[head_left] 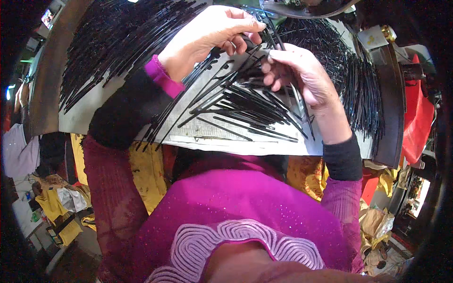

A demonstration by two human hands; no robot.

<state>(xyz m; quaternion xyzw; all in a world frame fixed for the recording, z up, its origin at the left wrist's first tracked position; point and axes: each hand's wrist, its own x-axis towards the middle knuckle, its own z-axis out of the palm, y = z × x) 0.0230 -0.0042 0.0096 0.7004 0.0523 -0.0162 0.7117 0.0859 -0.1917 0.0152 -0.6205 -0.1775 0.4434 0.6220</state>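
Both my hands are raised over the far middle of a white-covered worktable (184, 137). My left hand (212, 37) pinches thumb to finger at the upper end of some thin black strips (270, 28). My right hand (302, 73), a little nearer and to the right, has its fingers curled around the same strips, whose lower ends run down past its palm. Exactly how many strips are held cannot be made out. Beneath the hands lies a loose pile of similar black strips (257, 106), crossing one another at several angles.
Large heaps of black strips cover the table's left (108, 52) and right (358, 89). Dark raised boards (49, 70) edge its sides. A curved metal part (311, 9) hangs at the far edge. A red cloth or bag (417, 118) is on the right, and yellow material (146, 174) shows below the table.
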